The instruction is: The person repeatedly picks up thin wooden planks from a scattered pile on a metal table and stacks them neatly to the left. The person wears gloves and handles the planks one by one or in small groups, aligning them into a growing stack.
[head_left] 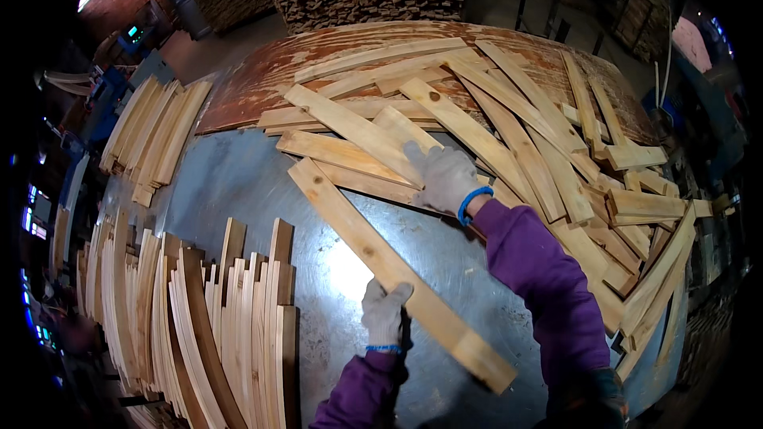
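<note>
The counter (262,183) is a grey metal sheet, shiny under a light patch, and everything else is placed from it. Beyond its far edge lies a worn reddish board (262,79), and over that and the counter's right half spreads a loose heap of pale wooden slats (548,159) crossing at all angles. On the counter's near-left corner stand slats packed on edge (199,326), and a second flat stack (155,131) sits at its far-left corner.

One long slat (381,262) lies diagonally across the counter's middle, with knots showing, pale and square-cut, its near end past the counter's near edge. The left hand (385,311), gloved in grey, has its grip curled over this slat's left edge, pinching it. The right hand (447,177), also gloved, lies flat with fingers spread and pressed on the slats at the heap's near-left edge, touching the far part of the long slat or the one just beside it; which one I cannot tell.

To handle it well, a firm hold near the slat's middle would keep it level, and the pressing hand should steady the heap so neighbours do not slide.
</note>
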A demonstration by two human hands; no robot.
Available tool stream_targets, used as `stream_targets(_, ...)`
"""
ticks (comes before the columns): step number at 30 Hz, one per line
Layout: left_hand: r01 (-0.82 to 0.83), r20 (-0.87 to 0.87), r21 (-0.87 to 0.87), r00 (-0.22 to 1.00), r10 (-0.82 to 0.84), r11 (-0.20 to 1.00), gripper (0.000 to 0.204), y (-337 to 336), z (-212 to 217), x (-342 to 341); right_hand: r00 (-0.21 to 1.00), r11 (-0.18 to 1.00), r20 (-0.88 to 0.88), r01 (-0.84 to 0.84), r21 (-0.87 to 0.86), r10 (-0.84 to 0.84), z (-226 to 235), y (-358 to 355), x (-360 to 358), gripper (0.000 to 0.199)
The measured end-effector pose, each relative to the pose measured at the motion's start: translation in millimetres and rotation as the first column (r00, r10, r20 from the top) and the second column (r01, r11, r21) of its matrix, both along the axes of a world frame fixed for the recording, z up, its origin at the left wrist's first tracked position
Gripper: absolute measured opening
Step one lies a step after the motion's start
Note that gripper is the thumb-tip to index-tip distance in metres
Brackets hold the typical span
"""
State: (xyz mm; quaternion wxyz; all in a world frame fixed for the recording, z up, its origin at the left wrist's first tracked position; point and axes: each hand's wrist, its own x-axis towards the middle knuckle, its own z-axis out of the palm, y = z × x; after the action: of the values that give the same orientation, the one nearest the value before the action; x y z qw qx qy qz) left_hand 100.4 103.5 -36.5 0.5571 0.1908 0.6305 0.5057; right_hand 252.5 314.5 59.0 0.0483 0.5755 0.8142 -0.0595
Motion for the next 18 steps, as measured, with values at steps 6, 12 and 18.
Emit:
stream_targets(6,-0.094,-0.003,0.035,0.996,0.094,0.995,0.027,2,9,-20,0.883,0.892,-0.424,-0.014,-0.453,-0.201,39,23,43,0.093)
stream_targets(12,-0.056,-0.215,-0.077,0.976,0.039,0.995,0.021,-50,50,-61,0.022,0.668,-0.733,-0.394,-0.632,-0.680,36,-83,38,0.043)
stream_targets(18,0.067,-0.694,-0.087,0.712,-0.109,0.994,0.028,-82,39,-86,0.500,0.831,-0.809,-0.272,-0.485,-0.308,-78,-272,-12,0.033)
